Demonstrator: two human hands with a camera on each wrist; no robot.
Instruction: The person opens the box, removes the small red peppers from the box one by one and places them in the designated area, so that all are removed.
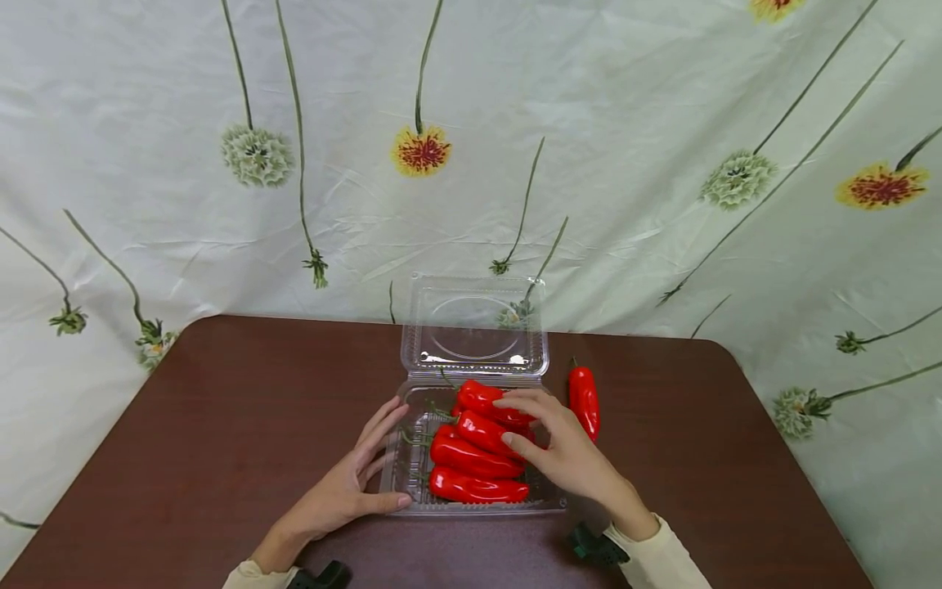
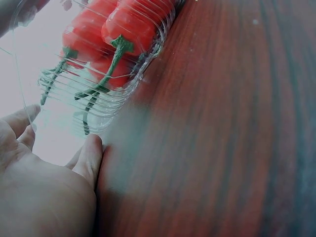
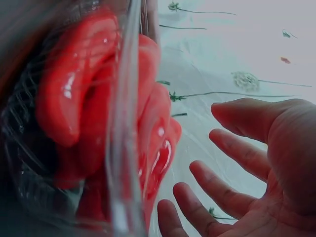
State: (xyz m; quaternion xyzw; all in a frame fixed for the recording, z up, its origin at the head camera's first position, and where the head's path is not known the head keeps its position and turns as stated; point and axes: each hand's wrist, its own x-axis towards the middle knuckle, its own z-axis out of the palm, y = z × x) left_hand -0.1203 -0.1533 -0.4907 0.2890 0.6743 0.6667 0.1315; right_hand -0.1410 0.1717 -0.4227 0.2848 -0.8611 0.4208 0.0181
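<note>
Several red peppers (image 1: 477,486) with green stems lie stacked in a clear plastic clamshell box (image 1: 471,509), their stems toward the left. My right hand (image 1: 562,442) hovers over the right side of the pile with its fingers spread; in the right wrist view the fingers (image 3: 224,190) stand apart from the peppers (image 3: 160,143). At the box's left side, my left hand (image 1: 346,483) reaches along the wall with extended fingers, its thumb at the front left corner. Close up in the left wrist view, the left hand (image 2: 47,185) is beside the ribbed box wall (image 2: 106,106).
The box's transparent lid (image 1: 474,335) stands raised at the back. One more red pepper (image 1: 584,401) lies on the brown table (image 1: 243,425) just right of the box. Behind the table hangs a white cloth (image 1: 471,213) with a flower print.
</note>
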